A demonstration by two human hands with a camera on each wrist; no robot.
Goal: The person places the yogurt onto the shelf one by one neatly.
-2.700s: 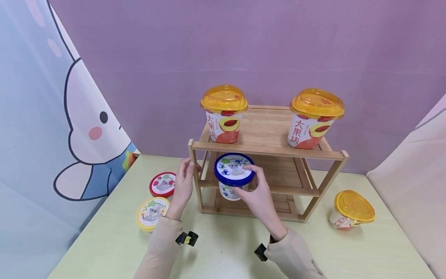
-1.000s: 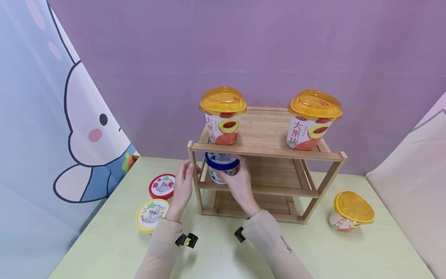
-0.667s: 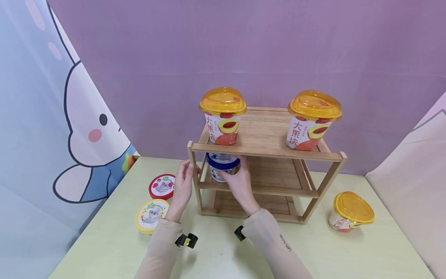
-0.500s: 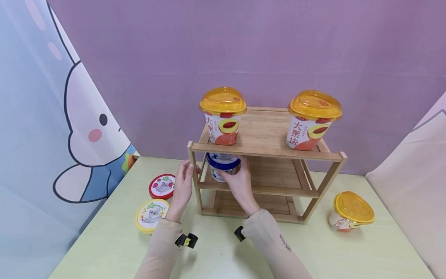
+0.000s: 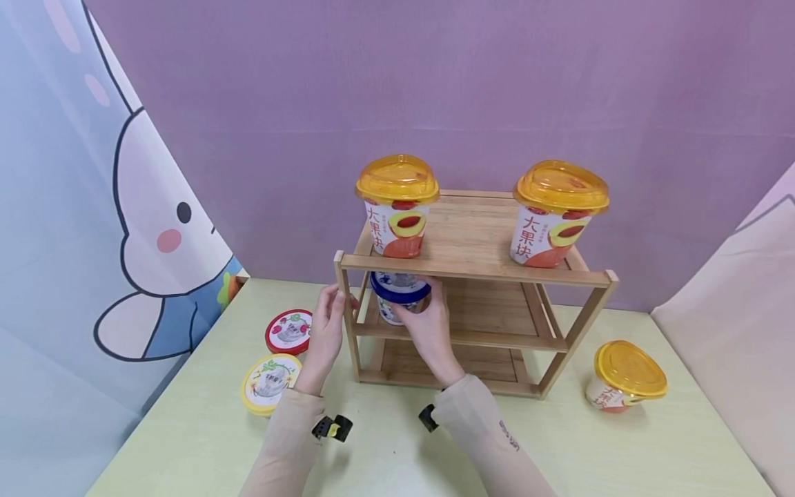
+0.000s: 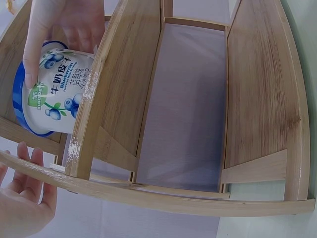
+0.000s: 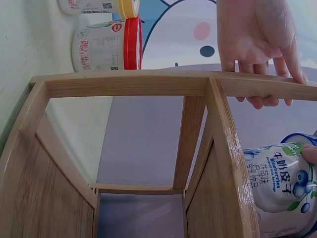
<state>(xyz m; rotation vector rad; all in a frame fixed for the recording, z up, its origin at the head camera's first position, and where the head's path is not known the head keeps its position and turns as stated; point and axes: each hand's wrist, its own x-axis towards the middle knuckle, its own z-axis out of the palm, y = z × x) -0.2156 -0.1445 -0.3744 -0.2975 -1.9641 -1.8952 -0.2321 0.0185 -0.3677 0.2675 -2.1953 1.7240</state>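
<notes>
"Backdrop (image 5: 472,90) and table (image 5: 397,473), for the page?"

"Backdrop purple where it hangs behind the work; table pale green. Wooden rack (image 5: 484,271), three tiers, stands on the table."

"Hands?"

"Left hand (image 5: 326,331) grips the rack's left front post (image 5: 352,351), thumb on the near side, fingertips showing past it. Right hand (image 5: 428,335) reaches into the middle tier, gripping the blue tub (image 5: 397,295), thumb against the front of its wall below the lid."

"Cups?"

"Three, amber domed lids. Left cup (image 5: 398,207) and right cup (image 5: 560,214) upright on the top tier, well apart. Third cup (image 5: 626,376) on the table, right of the rack."

"Tubs?"

"Blue tub upright at the left end of the middle tier, below the left cup. Contact between its base and the board: cannot tell. Yellow tub (image 5: 271,383) and red tub (image 5: 290,331) on the table left of the rack, just beside each other, yellow one nearer the person."

"Finest detail?"

"Label print, left wrist view: 'Blueberries' legible on the blue tub."
</notes>
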